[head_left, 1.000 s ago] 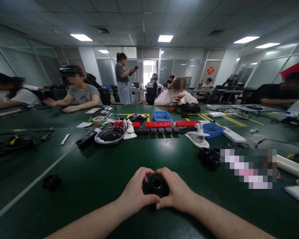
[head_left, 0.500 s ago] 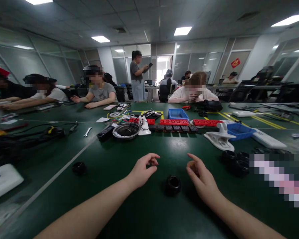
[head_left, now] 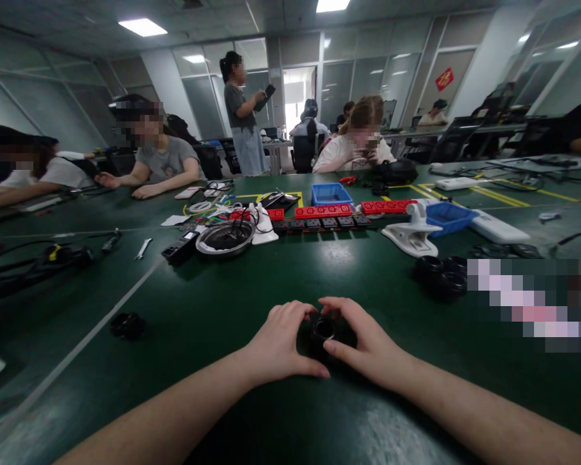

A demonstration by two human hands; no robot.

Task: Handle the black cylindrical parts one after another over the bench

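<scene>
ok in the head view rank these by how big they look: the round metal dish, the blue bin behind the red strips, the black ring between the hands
1. round metal dish
2. blue bin
3. black ring, partly hidden by the left hand and right hand

The ring is nearest the camera, so its true size may be smaller than it looks.

One head-worn view looks forward and down across the green table [head_left: 271,284].

Black ring [head_left: 325,328] — dark green table [head_left: 271,284]

No legible txt; red wall sign [head_left: 444,79] char too blurred.
</scene>
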